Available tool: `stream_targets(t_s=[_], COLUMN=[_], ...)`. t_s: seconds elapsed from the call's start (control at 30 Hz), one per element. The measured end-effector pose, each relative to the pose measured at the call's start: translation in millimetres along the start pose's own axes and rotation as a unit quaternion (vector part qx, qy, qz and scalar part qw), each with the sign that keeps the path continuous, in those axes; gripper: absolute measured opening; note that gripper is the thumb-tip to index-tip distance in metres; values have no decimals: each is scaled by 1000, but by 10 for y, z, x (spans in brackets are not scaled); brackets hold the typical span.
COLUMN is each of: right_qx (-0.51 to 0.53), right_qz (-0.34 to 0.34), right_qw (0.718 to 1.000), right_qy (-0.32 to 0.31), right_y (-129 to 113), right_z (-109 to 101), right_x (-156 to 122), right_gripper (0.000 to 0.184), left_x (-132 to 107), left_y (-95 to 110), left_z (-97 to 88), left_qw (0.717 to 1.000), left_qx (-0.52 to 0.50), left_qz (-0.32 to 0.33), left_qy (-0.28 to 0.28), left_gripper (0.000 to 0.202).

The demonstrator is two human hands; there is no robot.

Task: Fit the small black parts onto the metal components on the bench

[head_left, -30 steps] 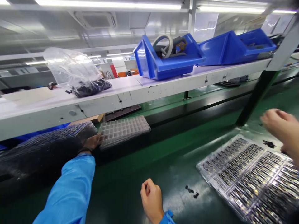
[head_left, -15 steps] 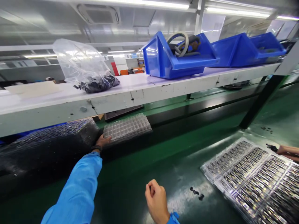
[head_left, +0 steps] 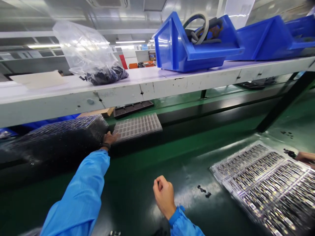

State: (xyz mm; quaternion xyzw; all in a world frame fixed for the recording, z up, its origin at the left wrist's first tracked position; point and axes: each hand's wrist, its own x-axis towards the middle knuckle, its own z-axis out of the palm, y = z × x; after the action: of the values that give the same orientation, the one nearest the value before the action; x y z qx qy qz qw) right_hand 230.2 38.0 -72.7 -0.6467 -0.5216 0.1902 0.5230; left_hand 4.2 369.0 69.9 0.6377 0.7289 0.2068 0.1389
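My left hand (head_left: 110,138) reaches far forward under the white shelf and rests at the near left edge of a stack of clear gridded trays (head_left: 139,126); most of its fingers are hidden against the tray. A tall pile of dark filled trays (head_left: 56,139) lies just left of that hand. My right hand (head_left: 163,195) is curled into a loose fist above the green belt (head_left: 137,170), with nothing visible in it. Two small black parts (head_left: 204,191) lie on the belt to its right.
A sheet of clear trays filled with dark parts (head_left: 265,183) covers the right of the belt, and another person's fingers (head_left: 305,158) touch its far corner. The white shelf (head_left: 147,88) carries a plastic bag of black parts (head_left: 91,54) and blue bins (head_left: 197,46).
The view has tilted down and shifted slightly. My left hand stays at the clear tray stack. The other person's hand pulled back from over the filled trays to their far right corner.
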Motion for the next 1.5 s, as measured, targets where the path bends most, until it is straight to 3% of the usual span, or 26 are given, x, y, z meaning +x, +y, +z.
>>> stream_targets(t_s=[0.13, 0.23, 0.33, 0.43, 0.53, 0.63, 0.7, 0.77, 0.9, 1.1, 1.23, 1.4, 1.5], right_qx=[-7, -16, -36, -55, -60, -76, -91, -98, -75, -111, -133, -159, -163], right_qz=[-9, -20, -25, -40, -83, -145, -171, -181, -217, -255, -248, -270, -269], right_qw=[1000, 1000, 998, 990, 968, 932, 911, 893, 846, 770, 751, 751, 741], right_qy=[5, -5, -51, -120, -229, -323, -363, -400, -481, -575, -597, -581, -593], right_y=[10, -6, -64, -134, -204, -286, -343, -395, -493, -629, -665, -740, -774], right_z=[-18, -73, -199, -312, -337, -314, -306, -317, -370, -330, -248, -210, -200], right_x=[40, 84, 108, 92, 39, -43, -95, -136, -223, -415, -511, -623, -667], right_gripper=[26, 26, 23, 18, 13, 10, 11, 11, 9, 13, 20, 18, 14], left_x=[-159, -484, -1099, -1910, -2729, -3419, -3765, -4001, -4191, -4226, -4236, -4175, -4074], left_y=[146, 110, -156, -548, -853, -989, -1024, -1045, -1040, -869, -807, -852, -900], left_z=[-204, -370, -463, -473, -425, -298, -160, 4, 275, 391, 457, 559, 570], left_qw=[1000, 996, 976, 956, 954, 972, 987, 991, 985, 991, 995, 976, 925], left_qx=[28, 18, -39, -120, -169, -158, -132, -118, -101, -64, -51, -200, -375], left_qz=[7, 44, 78, 16, -44, -7, -5, -55, -141, -110, -71, -33, -42], left_qy=[-9, -74, -201, -266, -245, -173, -92, -26, 20, 44, 47, 77, 40], left_gripper=[26, 22, 24, 24, 24, 24, 18, 15, 27, 37, 31, 27, 25])
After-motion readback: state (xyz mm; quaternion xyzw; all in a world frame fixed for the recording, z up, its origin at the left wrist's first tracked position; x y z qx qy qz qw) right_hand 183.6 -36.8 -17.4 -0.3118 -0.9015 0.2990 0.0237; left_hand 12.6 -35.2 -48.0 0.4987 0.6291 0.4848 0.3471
